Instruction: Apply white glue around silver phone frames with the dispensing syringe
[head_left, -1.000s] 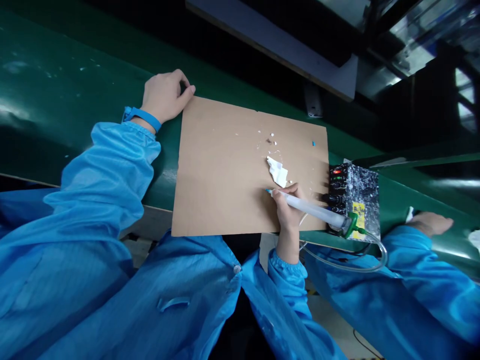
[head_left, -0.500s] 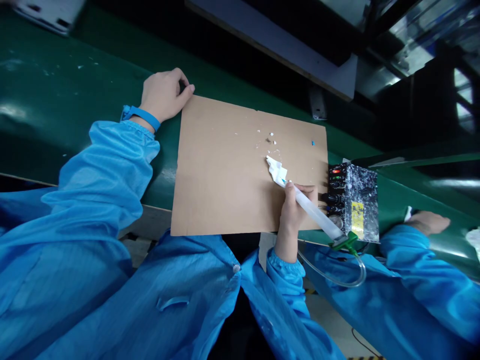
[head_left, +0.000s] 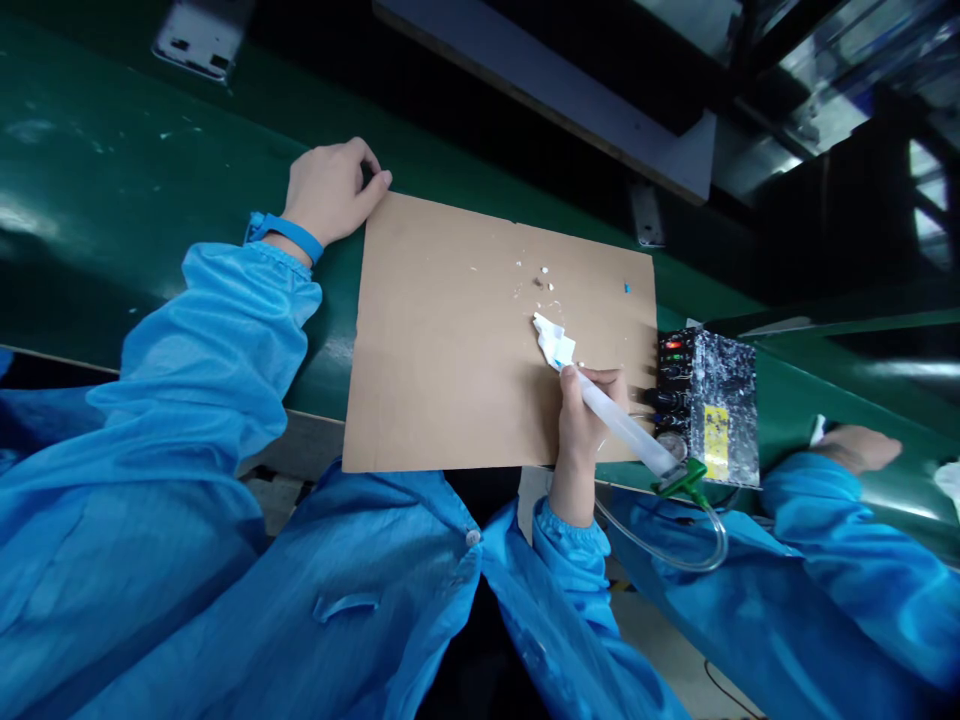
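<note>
My left hand (head_left: pixel 334 190) rests on the green bench with its fingers curled in. Its thumb tip is at the top left corner of a brown cardboard sheet (head_left: pixel 435 330), and nothing shows in its grasp. Over the lower right part of the cardboard, my right hand (head_left: pixel 585 415) is closed around a translucent dispensing syringe (head_left: pixel 626 425), which has a green cap (head_left: pixel 681 478) and a clear tube. The blue syringe tip meets a crumpled white wipe (head_left: pixel 553 340) on the cardboard. Small white crumbs (head_left: pixel 545 270) and a blue bit (head_left: pixel 628 287) lie beyond the wipe.
Right of the cardboard stands a spattered black control box (head_left: pixel 720 400) with lit indicators. Another person's hand (head_left: pixel 862 447) is farther right. White flat cases (head_left: pixel 201 40) lie along the far side, below a grey shelf edge (head_left: pixel 555 95).
My right hand and the syringe have shifted slightly left, bringing the tip closer to the wipe. The flat cases at the far side have moved right. My left hand stays nearly still.
</note>
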